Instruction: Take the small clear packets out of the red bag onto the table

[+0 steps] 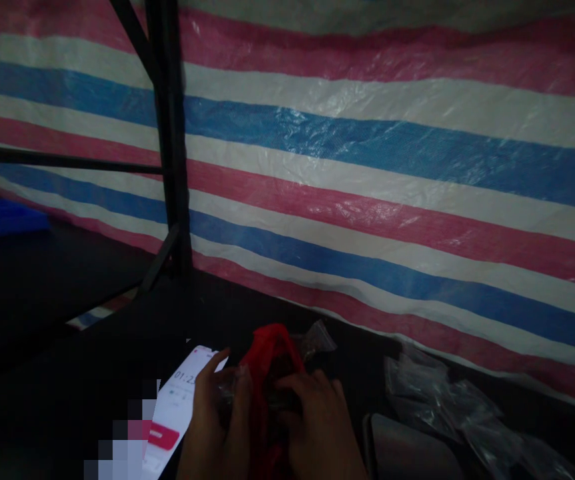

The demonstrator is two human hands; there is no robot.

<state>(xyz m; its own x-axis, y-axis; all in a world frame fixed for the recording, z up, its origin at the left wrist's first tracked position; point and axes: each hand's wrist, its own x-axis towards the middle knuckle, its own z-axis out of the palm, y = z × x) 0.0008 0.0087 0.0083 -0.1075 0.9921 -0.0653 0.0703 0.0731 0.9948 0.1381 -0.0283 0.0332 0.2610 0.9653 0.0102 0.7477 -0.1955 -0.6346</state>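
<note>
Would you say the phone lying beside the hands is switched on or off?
On: the phone has a lit white screen showing timer digits and a red button.

Left hand (217, 417) and right hand (317, 427) grip a red item (270, 357) in clear wrapping. Lit phone (180, 407) lies just left; striped tarpaulin (367, 167) behind.

This looks like a makeshift work stall, though the dim light leaves it uncertain: a red, white and blue striped woven plastic tarpaulin (367, 167) serves as the wall, behind a black metal shelving frame (170, 147) and a dark worktable (117, 347) strewn with crumpled clear plastic bags (447, 400).
</note>
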